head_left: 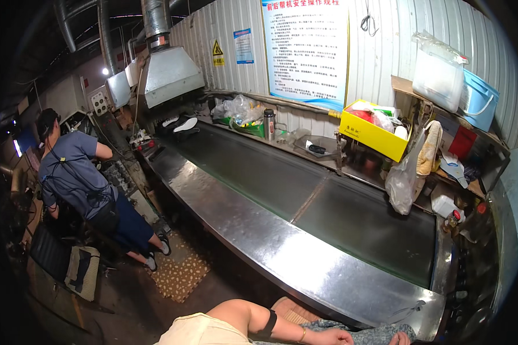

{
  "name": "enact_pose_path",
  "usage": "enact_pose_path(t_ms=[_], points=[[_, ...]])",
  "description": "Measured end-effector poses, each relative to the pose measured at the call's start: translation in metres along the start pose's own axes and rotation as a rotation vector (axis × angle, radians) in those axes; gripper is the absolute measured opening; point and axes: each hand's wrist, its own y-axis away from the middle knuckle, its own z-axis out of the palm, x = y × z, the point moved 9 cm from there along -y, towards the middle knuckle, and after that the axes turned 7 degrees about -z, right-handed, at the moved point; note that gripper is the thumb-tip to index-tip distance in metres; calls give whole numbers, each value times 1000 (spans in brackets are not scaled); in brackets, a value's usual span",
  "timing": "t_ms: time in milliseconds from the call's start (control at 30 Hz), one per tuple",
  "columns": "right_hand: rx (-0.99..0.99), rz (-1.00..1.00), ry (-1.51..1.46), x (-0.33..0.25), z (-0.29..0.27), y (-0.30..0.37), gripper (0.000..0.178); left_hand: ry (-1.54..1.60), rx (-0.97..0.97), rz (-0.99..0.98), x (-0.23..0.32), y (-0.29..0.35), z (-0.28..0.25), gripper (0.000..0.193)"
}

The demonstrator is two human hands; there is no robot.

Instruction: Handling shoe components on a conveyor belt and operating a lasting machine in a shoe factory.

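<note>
My left hand (330, 336) rests on grey patterned cloth (368, 334) over my lap, its fingers loosely bent and apart, with nothing visible in them. A black band (267, 324) circles that arm, and a thin bracelet (303, 334) is at the wrist. To its right, a few fingers of my right hand (400, 338) lie on the same cloth, slightly apart; the lower picture edge cuts off the rest. Just beyond both hands runs the shiny metal edge (305, 253) of a long conveyor with a dark belt (368, 224). Neither hand touches it.
Black-and-white shoe parts (184, 125) lie at the belt's far left end, near a metal hood (171, 75). Behind the belt stand a flask (269, 125), a yellow box (374, 132) and a blue bucket (479, 100). A co-worker (80, 172) stands at left near a chair (52, 253).
</note>
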Motion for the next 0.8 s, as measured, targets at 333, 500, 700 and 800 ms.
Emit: enact_pose_path(t_ms=[333, 500, 700, 800], points=[[38, -21, -20, -3, -10, 3, 23, -328, 234, 155, 9, 13, 0, 22], [51, -44, -27, -6, -11, 5, 22, -315, 141, 139, 10, 16, 6, 24], [78, -64, -54, -2, -14, 9, 20, -315, -53, 122, 0, 9, 16, 27], [102, -79, -63, 1, -7, 13, 19, -213, -157, 55, -6, 8, 8, 28]])
